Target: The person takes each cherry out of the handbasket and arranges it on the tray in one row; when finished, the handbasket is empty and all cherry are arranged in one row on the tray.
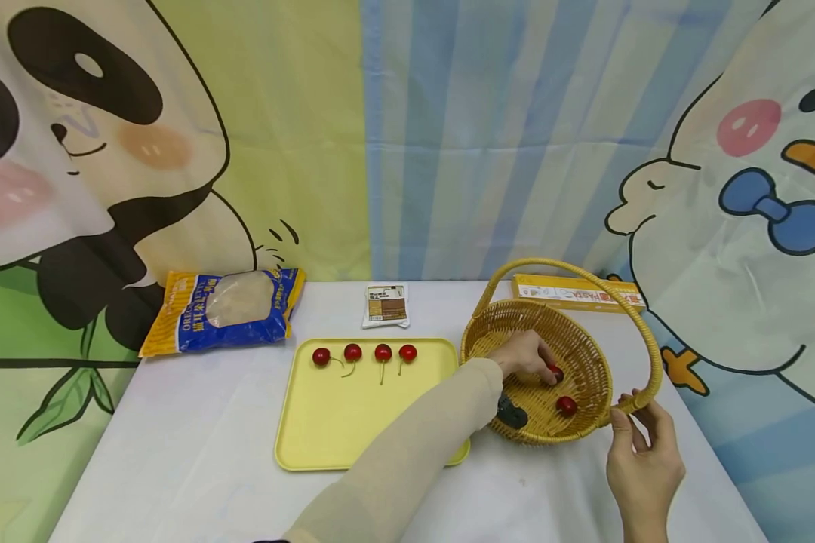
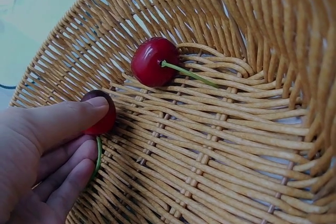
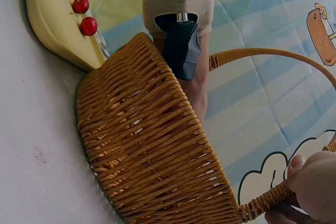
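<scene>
Inside a wicker basket, my left hand pinches a dark red cherry between thumb and fingers. The green stem of that cherry hangs down past the fingers in the left wrist view. Beside it on the woven bottom lies a second cherry with its stem pointing right. My right hand grips the base of the basket's arched handle at the near right side, thumb on top. In the right wrist view the basket stands tilted, with the left forearm reaching over its rim.
A yellow tray left of the basket carries several cherries in a row along its far side. Behind are a blue and yellow bag, a small white packet and a long orange box. A printed curtain hangs behind the table.
</scene>
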Available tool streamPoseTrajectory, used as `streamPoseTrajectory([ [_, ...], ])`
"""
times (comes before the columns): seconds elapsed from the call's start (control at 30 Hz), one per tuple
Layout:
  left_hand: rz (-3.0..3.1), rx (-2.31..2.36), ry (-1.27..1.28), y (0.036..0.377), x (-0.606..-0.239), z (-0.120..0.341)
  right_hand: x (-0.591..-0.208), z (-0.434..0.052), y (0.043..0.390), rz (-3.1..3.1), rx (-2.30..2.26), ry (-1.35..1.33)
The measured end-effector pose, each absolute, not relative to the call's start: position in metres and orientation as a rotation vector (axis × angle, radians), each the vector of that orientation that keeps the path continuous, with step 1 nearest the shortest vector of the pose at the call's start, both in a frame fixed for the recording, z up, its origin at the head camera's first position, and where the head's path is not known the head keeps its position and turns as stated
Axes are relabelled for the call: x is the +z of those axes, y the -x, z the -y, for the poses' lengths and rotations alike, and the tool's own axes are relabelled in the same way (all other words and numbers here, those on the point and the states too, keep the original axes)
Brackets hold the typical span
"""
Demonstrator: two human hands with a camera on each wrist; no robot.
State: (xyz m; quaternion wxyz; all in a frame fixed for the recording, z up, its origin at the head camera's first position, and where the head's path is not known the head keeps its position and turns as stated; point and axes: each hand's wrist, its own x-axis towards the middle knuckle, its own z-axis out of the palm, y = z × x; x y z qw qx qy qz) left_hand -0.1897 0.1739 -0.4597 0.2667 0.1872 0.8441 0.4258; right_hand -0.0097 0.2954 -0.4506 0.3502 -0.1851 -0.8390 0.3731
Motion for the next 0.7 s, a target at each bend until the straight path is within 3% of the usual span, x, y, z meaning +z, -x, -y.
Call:
streamPoseTrajectory([
  [0.7,-2.226,1.296,-0.629,0.201,-0.442,-0.143,-0.451,-0.296,0.010,2.149,0.979,0.471],
])
